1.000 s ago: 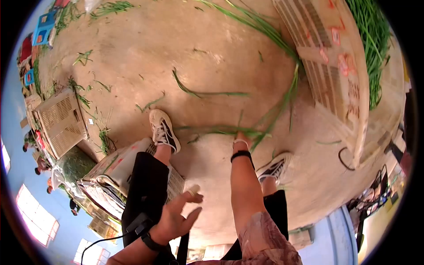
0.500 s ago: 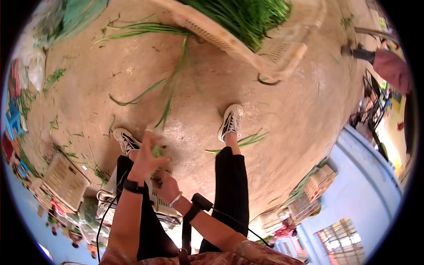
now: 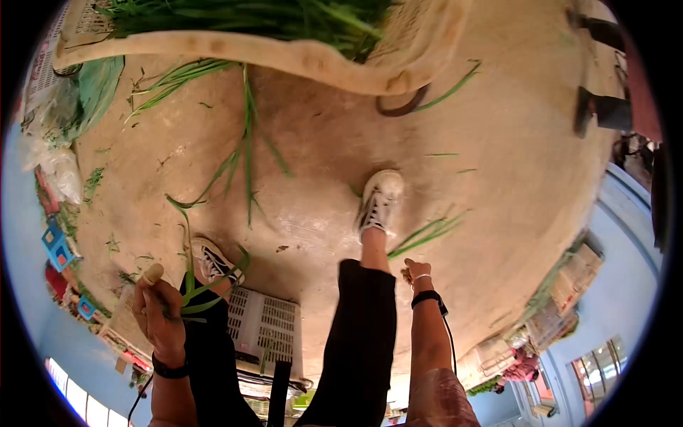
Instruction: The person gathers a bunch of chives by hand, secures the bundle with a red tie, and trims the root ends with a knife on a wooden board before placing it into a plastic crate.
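Observation:
My left hand [image 3: 162, 313], at lower left, is closed around several long flat green leaves [image 3: 203, 299], like garlic chives. They stick out to the right and upward, in front of my left shoe. One of its digits has a pale cover on the tip. My right hand [image 3: 417, 272] is stretched forward and low at the right, fingers curled; whatever is in them is hidden. Just beyond it, a small bunch of green leaves [image 3: 429, 233] lies on the floor. More loose leaves [image 3: 247, 135] lie in front of my feet, below a pale plastic crate [image 3: 299, 57] full of greens [image 3: 249, 18].
My shoes [image 3: 380, 196] stand on the brown floor [image 3: 313, 164]. A grey slatted crate [image 3: 267, 320] is between my legs. Plastic bags [image 3: 57, 164] and a blue stool [image 3: 57, 243] are at left. Another person's legs [image 3: 608, 110] show at upper right.
My hands were close together between my knees; now they are far apart, left hand to the left with leaves, right hand to the right near the floor bunch. The view has shifted.

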Demonstrator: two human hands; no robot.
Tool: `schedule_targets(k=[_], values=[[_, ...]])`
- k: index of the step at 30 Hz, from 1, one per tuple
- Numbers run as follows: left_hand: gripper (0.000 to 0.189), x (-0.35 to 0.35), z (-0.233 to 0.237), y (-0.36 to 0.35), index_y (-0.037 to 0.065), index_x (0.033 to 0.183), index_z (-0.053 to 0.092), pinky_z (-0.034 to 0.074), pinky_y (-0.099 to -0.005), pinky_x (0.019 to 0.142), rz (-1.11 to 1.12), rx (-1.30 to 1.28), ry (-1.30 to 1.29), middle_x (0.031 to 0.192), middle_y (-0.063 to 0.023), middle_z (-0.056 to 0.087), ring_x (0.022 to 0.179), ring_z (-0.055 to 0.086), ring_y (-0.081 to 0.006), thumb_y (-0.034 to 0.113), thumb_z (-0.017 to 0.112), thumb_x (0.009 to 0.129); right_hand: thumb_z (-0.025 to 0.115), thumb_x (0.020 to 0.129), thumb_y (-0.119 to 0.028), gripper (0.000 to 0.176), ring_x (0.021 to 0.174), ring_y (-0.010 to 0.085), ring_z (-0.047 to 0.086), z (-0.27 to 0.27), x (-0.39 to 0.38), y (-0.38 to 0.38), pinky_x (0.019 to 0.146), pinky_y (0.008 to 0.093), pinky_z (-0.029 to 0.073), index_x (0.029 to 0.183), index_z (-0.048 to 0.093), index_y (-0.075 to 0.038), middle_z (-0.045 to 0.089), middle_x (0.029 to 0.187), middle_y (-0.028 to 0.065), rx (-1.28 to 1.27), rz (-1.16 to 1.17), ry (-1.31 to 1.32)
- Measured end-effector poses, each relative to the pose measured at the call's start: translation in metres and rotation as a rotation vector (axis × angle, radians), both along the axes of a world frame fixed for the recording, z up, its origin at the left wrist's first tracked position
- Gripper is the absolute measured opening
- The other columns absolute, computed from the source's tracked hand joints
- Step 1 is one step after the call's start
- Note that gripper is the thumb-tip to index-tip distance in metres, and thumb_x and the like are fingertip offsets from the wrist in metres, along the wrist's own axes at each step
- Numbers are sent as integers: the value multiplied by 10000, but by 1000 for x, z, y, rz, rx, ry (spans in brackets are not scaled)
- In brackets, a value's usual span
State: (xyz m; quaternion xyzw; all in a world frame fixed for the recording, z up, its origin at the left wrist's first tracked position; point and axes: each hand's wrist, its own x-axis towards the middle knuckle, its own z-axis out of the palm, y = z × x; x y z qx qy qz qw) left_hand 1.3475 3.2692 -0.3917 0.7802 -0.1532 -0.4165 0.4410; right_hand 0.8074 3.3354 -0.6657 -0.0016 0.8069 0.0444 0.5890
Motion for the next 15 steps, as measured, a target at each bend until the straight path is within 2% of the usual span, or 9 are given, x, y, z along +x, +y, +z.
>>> schedule_targets(k=[1, 2, 3, 5, 7, 8, 10, 12, 15], values=[[334, -4, -14, 6, -17, 1097, 529, 279, -213, 458, -82, -51, 4, 563, 1, 444, 436, 306, -65, 250, 363, 982, 713, 684, -165, 408, 542, 222, 540, -36, -8, 34, 390, 331, 393, 948, 527, 84, 570, 687, 141, 1, -259, -162], [341, -6, -29, 14, -20, 1092, 526, 286, -220, 458, -168, -97, 8, 558, -3, 444, 436, 312, -70, 260, 363, 982, 733, 680, -206, 499, 514, 228, 483, -70, 15, 50, 368, 347, 374, 1006, 500, 90, 531, 660, 134, -21, -304, 233], [349, -10, -37, 22, -23, 1086, 523, 292, -227, 457, -249, -142, 9, 554, -6, 445, 436, 318, -75, 269, 363, 983, 746, 681, -226, 478, 513, 227, 467, -89, 25, 60, 375, 364, 383, 977, 530, 81, 521, 655, 124, 75, 36, 414], [375, -28, -34, 23, -42, 1041, 537, 356, -221, 504, -282, 53, 65, 561, -9, 446, 474, 383, -83, 294, 385, 976, 721, 676, -187, 356, 510, 224, 501, -121, 39, 83, 420, 393, 425, 831, 568, 95, 578, 675, 130, 60, 32, 454], [225, -45, -34, 31, -52, 1051, 545, 353, -206, 511, -340, 159, 165, 635, -1, 473, 529, 409, -68, 117, 485, 915, 668, 683, -126, 253, 509, 213, 542, -140, 38, 104, 468, 384, 455, 726, 574, 105, 625, 682, 148, 80, 176, 620], [218, -48, -36, 38, -54, 1071, 543, 353, -207, 510, -436, 219, 150, 661, 5, 482, 547, 420, -64, 48, 522, 880, 651, 687, -121, 242, 531, 210, 557, -137, 31, 112, 487, 379, 458, 740, 588, 107, 629, 680, 154, -64, 125, 543], [325, -60, -29, 31, -48, 1126, 532, 374, -215, 519, -656, 238, 109, 680, 10, 497, 571, 450, -59, -22, 583, 806, 624, 695, -115, 229, 549, 204, 562, -102, 17, 117, 504, 376, 450, 742, 604, 108, 631, 676, 151, -263, 32, 540], [382, -71, -11, 23, -38, 1146, 527, 394, -222, 537, -599, 298, 246, 683, 2, 502, 584, 466, -71, 25, 643, 788, 606, 723, -120, 210, 526, 202, 536, -70, -17, 122, 462, 373, 417, 707, 595, 89, 614, 671, 114, -356, -51, 727], [446, -86, 9, 19, -22, 1166, 521, 414, -233, 561, -690, 214, 226, 715, -24, 522, 624, 493, -94, 78, 698, 769, 543, 833, -139, 166, 399, 124, 365, 81, 8, 5, 337, 242, 281, 678, 498, -101, 422, 515, 8, -458, -730, 567]])
